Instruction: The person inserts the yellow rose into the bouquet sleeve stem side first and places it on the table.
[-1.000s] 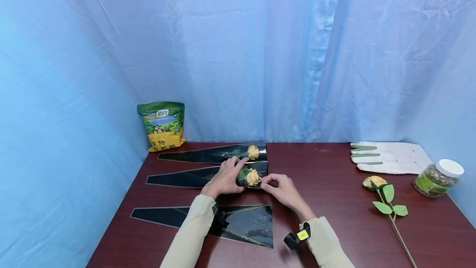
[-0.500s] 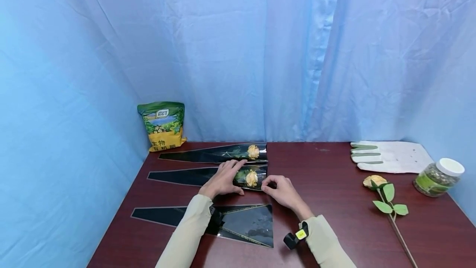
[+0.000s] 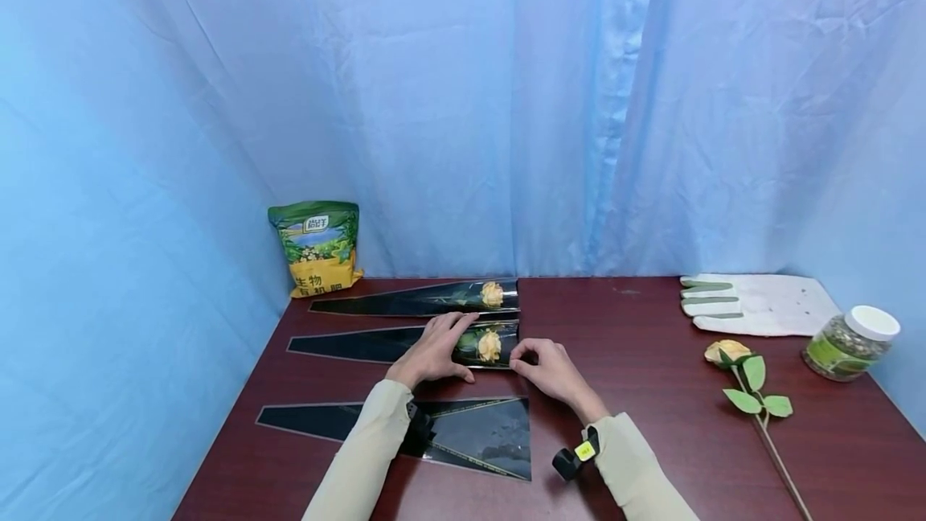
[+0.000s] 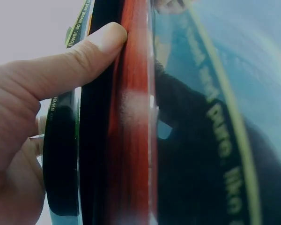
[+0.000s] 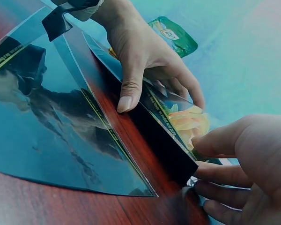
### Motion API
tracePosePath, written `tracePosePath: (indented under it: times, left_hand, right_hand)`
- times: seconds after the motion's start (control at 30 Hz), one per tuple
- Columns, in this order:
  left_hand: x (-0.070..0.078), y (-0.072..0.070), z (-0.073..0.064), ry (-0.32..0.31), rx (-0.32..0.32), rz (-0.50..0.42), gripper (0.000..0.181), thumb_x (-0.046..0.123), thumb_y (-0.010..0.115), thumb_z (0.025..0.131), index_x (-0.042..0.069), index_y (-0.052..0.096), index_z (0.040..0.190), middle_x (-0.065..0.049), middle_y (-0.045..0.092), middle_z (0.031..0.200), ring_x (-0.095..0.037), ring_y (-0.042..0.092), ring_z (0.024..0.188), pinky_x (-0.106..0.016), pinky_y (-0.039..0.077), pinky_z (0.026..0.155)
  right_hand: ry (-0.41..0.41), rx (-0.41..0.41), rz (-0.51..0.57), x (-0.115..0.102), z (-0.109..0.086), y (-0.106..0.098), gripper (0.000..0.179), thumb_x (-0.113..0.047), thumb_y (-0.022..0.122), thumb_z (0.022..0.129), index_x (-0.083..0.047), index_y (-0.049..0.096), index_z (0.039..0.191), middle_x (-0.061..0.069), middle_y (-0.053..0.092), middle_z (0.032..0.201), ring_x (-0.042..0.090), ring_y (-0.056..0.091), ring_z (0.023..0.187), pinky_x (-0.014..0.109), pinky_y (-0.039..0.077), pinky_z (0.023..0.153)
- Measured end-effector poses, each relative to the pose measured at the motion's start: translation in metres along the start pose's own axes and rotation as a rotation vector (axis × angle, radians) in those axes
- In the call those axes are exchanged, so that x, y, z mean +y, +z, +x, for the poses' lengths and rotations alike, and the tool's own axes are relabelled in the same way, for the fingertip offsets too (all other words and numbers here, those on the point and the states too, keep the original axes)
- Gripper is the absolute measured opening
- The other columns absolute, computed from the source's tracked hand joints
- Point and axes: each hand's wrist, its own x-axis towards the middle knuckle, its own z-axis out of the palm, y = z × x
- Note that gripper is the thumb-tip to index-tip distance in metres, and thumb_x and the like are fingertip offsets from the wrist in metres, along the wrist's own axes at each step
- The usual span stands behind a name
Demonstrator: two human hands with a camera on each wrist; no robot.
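A yellow rose (image 3: 489, 346) lies inside a black and clear flower sleeve (image 3: 347, 344) at the middle of the table. My left hand (image 3: 432, 352) spans this sleeve with spread fingers, its thumb straight along the near edge. Thumb and fingers of my right hand (image 3: 551, 372) pinch the near corner of the sleeve's wide end. In the right wrist view, that black edge (image 5: 164, 140) stands folded up between both hands, the rose petals (image 5: 189, 124) behind it. The left wrist view shows the left thumb (image 4: 91, 51) against the black edge.
Behind lies another sleeve (image 3: 391, 299) with a yellow rose. A flat sleeve (image 3: 485, 436) is under the left forearm. At right are a loose rose (image 3: 755, 392), a white glove (image 3: 774, 304) and a white-lidded jar (image 3: 850, 344). A green and yellow bag (image 3: 318, 248) stands back left.
My left hand has shifted slightly left and nearer, its thumb coming away from the rose. The right hand stays at the corner, and the sleeve's wide end now lies straighter.
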Motion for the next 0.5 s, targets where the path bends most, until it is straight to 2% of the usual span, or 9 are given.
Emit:
tracePosePath:
  times: [0.23,0.5]
  left_hand:
    - [0.001,-0.006,-0.006,0.008,0.046,0.015,0.104,0.044,0.085,0.076,0.020,0.028,0.159,-0.014,0.034,0.159,-0.036,0.030,0.149,-0.056,0.025,0.121]
    - [0.008,-0.018,-0.025,-0.017,0.148,-0.071,0.099,0.040,0.085,0.077,0.022,0.030,0.158,-0.014,0.034,0.159,-0.037,0.028,0.150,-0.060,0.029,0.118]
  right_hand:
    - [0.001,0.029,0.024,0.001,-0.005,-0.006,0.018,-0.015,0.071,0.092,-0.012,0.070,0.109,0.005,0.073,0.109,0.022,0.069,0.104,0.045,0.055,0.092]
    - [0.013,0.061,0.042,0.003,-0.019,-0.020,0.024,-0.016,0.070,0.093,-0.008,0.067,0.116,0.011,0.071,0.115,0.030,0.070,0.109,0.046,0.056,0.093]
